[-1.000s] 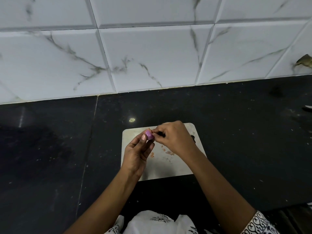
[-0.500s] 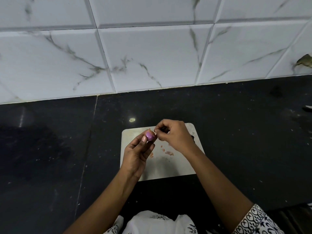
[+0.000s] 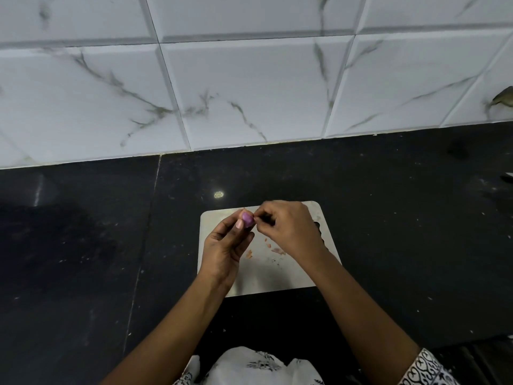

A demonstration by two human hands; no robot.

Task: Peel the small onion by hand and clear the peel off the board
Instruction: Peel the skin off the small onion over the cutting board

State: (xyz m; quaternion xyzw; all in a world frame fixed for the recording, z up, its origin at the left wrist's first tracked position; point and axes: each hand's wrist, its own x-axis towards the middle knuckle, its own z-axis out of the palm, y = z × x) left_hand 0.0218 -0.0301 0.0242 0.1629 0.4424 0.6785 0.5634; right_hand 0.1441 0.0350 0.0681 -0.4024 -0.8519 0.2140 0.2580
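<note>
We find the onion (image 3: 248, 219) held up over the far left part of the board (image 3: 277, 279). The left hand (image 3: 226, 245) grips it between thumb and curled fingertips, with purple flesh showing at the top. The right hand (image 3: 288, 229) is curled, and its fingertips pinch at the onion's right side. We cannot tell whether a strip of peel lies between them.

Both hands hang over the far half of the board, and the right hand covers part of its far and right edges. Peel scraps (image 3: 277, 250) lie mid-board between the wrists, well inside every edge. The near edge shows bare between the forearms.

The board lies flat on the dark counter (image 3: 402, 232). The counter runs well past it to the left and right, and far back to the tiled wall (image 3: 249, 79). A seam (image 3: 145, 232) crosses the counter from near to far, left of the board and apart from it.
</note>
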